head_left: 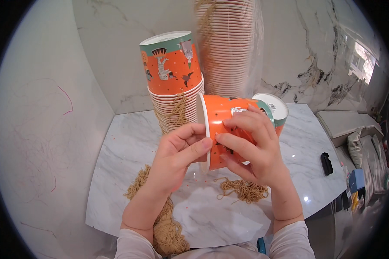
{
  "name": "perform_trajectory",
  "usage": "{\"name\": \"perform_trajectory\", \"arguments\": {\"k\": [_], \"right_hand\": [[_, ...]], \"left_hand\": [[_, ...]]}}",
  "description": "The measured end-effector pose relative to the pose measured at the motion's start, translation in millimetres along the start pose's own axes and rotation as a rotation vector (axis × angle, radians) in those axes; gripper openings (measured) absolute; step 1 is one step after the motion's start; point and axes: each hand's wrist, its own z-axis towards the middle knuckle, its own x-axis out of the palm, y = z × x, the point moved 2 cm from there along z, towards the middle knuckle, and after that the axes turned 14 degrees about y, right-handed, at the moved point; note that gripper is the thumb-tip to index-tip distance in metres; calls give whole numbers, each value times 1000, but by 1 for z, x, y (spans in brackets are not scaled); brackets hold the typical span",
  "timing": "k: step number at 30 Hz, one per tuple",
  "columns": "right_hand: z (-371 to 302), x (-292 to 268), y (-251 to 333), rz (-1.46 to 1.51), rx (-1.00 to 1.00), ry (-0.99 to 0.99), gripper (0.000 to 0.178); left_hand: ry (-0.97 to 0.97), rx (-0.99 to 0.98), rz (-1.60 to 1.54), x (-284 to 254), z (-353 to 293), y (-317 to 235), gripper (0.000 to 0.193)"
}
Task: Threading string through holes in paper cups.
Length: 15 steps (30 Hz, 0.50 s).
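An orange paper cup [219,113] with a green band and printed figures lies on its side in the air above the table, its white rim toward the left. My left hand [179,155] pinches that rim between thumb and fingers. Around the cup's side curls my right hand [257,146], fingers bent over the orange wall. Behind them stands an upside-down stack of the same cups [170,64], with tan yarn [177,110] hanging down its rims. Loose tan yarn [244,190] lies below the cup, and a thicker tan skein [168,231] rests by my left forearm.
A tall stack of cups in clear plastic [229,52] rises at the back against the marble wall. Another upturned cup [274,105] stands at right. On the marble-patterned table [112,181] a small black object [326,163] lies near the right edge; a grey sofa [343,125] is beyond.
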Motion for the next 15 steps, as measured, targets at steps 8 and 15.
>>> {"name": "perform_trajectory", "arguments": {"k": [8, 15], "right_hand": [[0, 9, -3, 32, 31, -13, 41], [-1, 10, -4, 8, -17, -44, 43]], "left_hand": [[10, -78, -150, 0, 8, 1, 25], [61, -72, -176, -4, 7, 3, 26]]}}
